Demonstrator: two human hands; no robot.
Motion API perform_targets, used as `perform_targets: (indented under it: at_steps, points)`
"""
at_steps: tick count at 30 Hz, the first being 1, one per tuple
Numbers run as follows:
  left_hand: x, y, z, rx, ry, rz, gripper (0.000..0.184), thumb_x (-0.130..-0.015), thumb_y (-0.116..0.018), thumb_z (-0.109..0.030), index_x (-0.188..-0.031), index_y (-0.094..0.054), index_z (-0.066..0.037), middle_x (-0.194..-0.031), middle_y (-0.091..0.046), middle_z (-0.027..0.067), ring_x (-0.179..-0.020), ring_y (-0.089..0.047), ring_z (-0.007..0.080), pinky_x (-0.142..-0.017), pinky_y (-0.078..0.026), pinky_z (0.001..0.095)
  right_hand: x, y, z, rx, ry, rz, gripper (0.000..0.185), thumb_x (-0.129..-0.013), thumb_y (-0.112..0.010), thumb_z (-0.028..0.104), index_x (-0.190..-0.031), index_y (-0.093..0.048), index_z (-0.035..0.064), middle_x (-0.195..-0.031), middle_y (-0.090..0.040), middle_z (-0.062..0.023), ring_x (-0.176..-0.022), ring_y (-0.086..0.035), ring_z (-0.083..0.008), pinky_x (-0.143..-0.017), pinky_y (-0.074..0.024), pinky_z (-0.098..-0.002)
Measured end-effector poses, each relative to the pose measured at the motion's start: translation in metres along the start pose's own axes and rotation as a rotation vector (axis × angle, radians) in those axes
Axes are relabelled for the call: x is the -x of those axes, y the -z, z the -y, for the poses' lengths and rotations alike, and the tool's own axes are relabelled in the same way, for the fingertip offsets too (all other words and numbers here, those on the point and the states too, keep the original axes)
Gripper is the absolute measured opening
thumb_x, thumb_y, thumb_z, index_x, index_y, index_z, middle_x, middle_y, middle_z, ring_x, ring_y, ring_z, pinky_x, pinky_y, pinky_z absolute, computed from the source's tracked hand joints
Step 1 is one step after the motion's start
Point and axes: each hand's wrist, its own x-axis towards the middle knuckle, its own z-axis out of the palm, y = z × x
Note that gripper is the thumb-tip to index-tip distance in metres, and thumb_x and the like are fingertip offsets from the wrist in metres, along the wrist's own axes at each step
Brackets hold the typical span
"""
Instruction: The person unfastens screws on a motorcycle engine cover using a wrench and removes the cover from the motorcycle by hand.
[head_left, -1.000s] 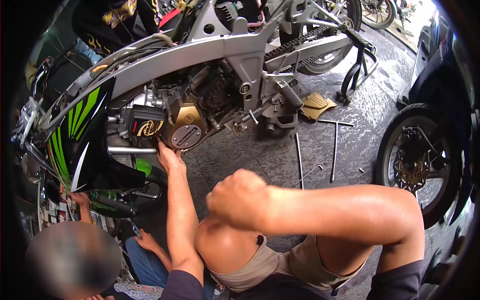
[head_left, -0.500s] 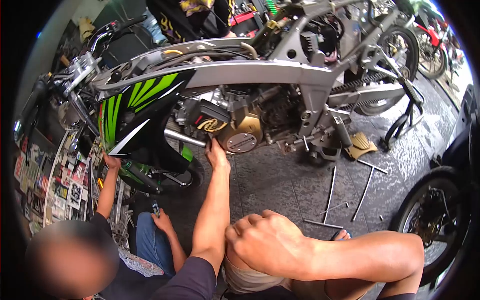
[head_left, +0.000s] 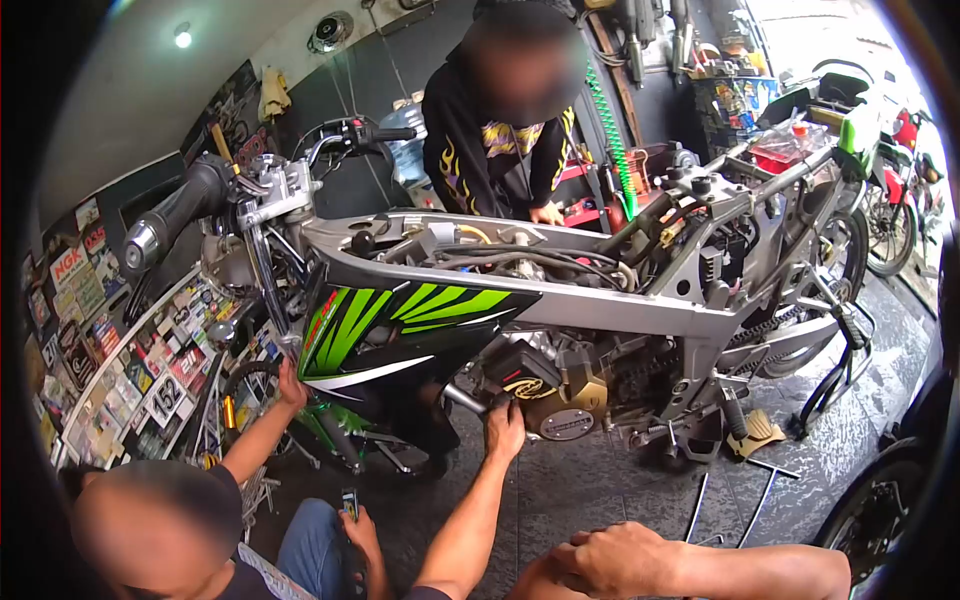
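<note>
A motorcycle with a grey frame point(head_left: 620, 310) stands sideways before me, with a black and green side fairing point(head_left: 400, 320). My left hand point(head_left: 505, 432) reaches up to the engine. Its fingers are bunched at the lower edge of a black cover with a gold emblem point(head_left: 522, 372), close to a silver tube point(head_left: 463, 398) and the gold round engine cover point(head_left: 567, 415). What the fingertips hold, if anything, is hidden. My right hand point(head_left: 625, 565) rests curled at my knee point(head_left: 540, 582), with nothing visible in it.
At left, a co-worker's hand point(head_left: 290, 385) touches the fairing's front edge. Another hand holds a phone point(head_left: 349, 503). Behind the frame a person in a black hoodie point(head_left: 490, 165) leans in. T-handle wrenches point(head_left: 765, 500) and a gold part point(head_left: 755, 432) lie on the floor; a wheel point(head_left: 870, 525) stands right.
My view has tilted up, so the motorcycle sits lower and further right, and the person behind it shows more fully. My left hand stays at the engine, my right at my knee.
</note>
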Motion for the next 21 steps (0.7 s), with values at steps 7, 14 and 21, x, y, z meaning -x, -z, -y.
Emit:
perform_targets:
  at_steps: [7, 14, 21]
  points:
    - [0.003, -0.008, 0.002, 0.108, 0.111, -0.009, 0.030, -0.092, -0.048, -0.022, -0.096, -0.066, 0.001, -0.092, -0.066, 0.0236, -0.089, -0.062, 0.0423, -0.074, -0.048, 0.0443, -0.001, 0.004, -0.026, -0.074, -0.125, -0.062, 0.043, -0.092, -0.052, 0.042, -0.121, -0.057, 0.0099, -0.108, -0.066, -0.0139, -0.092, -0.065, -0.0380, -0.077, -0.0534, -0.0481]
    - [0.004, -0.006, -0.003, 0.089, -0.009, -0.078, 0.028, -0.091, -0.049, -0.020, -0.093, -0.067, 0.002, -0.088, -0.066, 0.0245, -0.086, -0.061, 0.0434, -0.072, -0.047, 0.0462, 0.011, -0.027, -0.067, -0.119, -0.347, 0.160, 0.044, -0.090, -0.054, 0.044, -0.117, -0.059, 0.0087, -0.097, -0.068, -0.0219, -0.095, -0.064, -0.0399, -0.083, -0.0504, -0.0502]
    - [0.002, -0.008, 0.002, -0.094, -0.027, -0.097, 0.030, -0.091, -0.044, -0.018, -0.083, -0.059, 0.007, -0.080, -0.060, 0.0285, -0.079, -0.057, 0.0470, -0.069, -0.043, 0.0481, 0.039, -0.100, -0.130, -0.093, -0.529, 0.249, 0.055, -0.088, -0.053, 0.053, -0.127, -0.057, 0.0159, -0.104, -0.068, -0.0155, -0.099, -0.065, -0.0353, -0.086, -0.0511, -0.0454]
